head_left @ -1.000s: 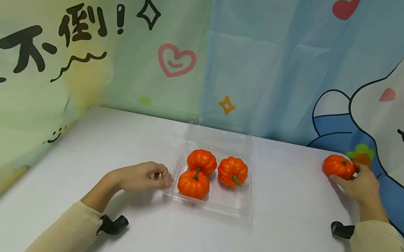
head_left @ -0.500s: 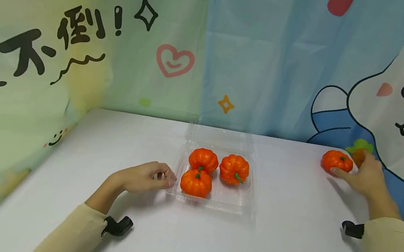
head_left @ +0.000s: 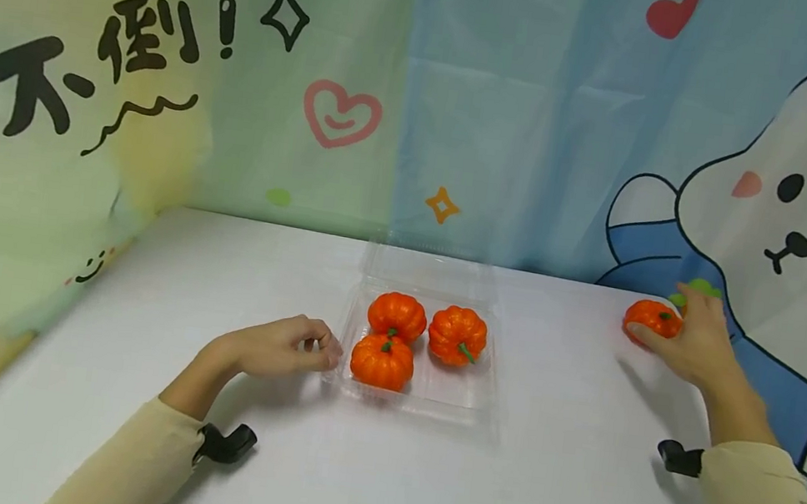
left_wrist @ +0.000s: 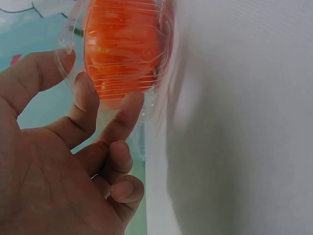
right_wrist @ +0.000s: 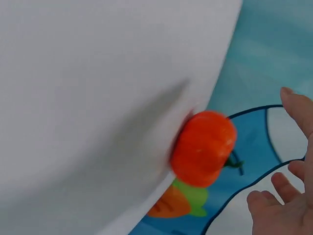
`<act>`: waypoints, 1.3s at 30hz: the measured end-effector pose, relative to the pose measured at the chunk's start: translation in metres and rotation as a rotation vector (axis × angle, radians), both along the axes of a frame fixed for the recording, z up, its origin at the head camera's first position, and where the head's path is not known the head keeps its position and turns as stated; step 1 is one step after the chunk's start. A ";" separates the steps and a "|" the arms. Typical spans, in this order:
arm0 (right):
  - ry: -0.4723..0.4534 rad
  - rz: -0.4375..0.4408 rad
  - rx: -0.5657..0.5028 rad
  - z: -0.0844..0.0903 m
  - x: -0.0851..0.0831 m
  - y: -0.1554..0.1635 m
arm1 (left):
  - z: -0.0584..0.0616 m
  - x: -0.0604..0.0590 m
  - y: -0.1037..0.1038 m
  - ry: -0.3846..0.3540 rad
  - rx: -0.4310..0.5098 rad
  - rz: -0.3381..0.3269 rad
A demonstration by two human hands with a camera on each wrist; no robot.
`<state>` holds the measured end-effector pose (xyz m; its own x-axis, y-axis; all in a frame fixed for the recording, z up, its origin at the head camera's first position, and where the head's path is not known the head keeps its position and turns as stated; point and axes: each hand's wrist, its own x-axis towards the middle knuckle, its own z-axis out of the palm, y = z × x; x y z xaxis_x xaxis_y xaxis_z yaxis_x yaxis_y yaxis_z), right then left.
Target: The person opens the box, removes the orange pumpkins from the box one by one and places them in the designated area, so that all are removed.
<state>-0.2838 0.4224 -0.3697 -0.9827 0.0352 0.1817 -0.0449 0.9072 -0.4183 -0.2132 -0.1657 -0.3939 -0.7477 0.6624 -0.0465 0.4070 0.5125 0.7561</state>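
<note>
Your left hand [head_left: 278,346] rests on the white desk [head_left: 543,471] at the near left corner of the clear plastic clamshell tray [head_left: 464,398]. In the left wrist view its fingers [left_wrist: 80,105] are curled, with thumb and fingertips touching the tray's ribbed rim, though it is hard to tell whether they pinch it or only lean against it.

The tray sits open, with its transparent lid [head_left: 431,271] folded back toward the curtain. Inside it lie three small orange pumpkins: one at the back left [head_left: 396,315], one at the back right [head_left: 457,334] tipped so that its green stem points forward, and one at the front left [head_left: 382,360] nearest your left hand. The front right quarter of the tray holds nothing.

A fourth pumpkin [head_left: 651,318] sits well apart from the tray, at the far right edge of the desk against the cartoon backdrop [head_left: 541,118]. Your right hand [head_left: 694,347] is at this pumpkin with its fingers spread and only lightly bent; in the right wrist view the fingers [right_wrist: 296,105] stand beside the pumpkin without closing round it.
</note>
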 end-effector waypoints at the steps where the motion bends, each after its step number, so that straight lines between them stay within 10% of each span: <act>1: 0.002 0.011 0.007 0.002 0.000 -0.004 | 0.000 -0.001 0.000 0.009 0.001 0.000; 18: 0.165 0.122 0.001 -0.002 0.014 -0.056 | 0.003 -0.004 0.003 -0.001 -0.018 0.011; 39: 0.161 0.275 -0.037 0.005 0.022 -0.101 | 0.001 0.003 -0.002 0.020 -0.022 0.027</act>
